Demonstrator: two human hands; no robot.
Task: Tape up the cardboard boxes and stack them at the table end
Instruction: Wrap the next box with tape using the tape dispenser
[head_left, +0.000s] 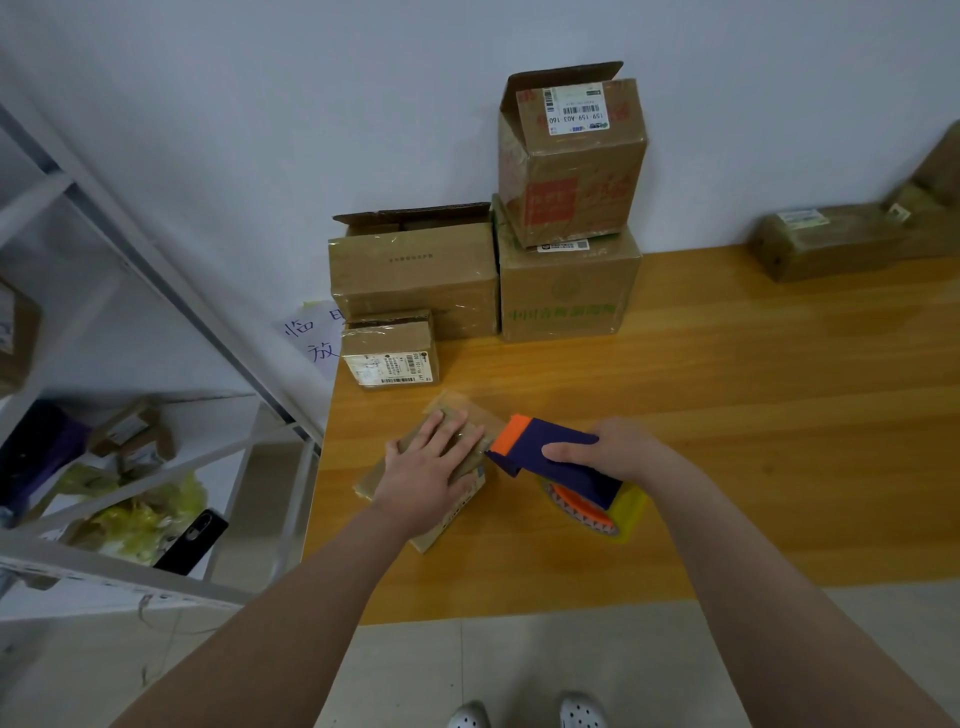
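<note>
Left hand (431, 462) presses flat, grasping nothing, on a small, light-looking cardboard box (457, 512) near the bench (727, 415) edge at six o'clock, right hand (618, 449) clenching a tape dispenser (566, 467).

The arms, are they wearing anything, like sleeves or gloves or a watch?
No. Both arms are bare as far as the picture shows, with no sleeves in view. The left hand and right hand have no gloves, and no watch, ring or band shows.
</note>
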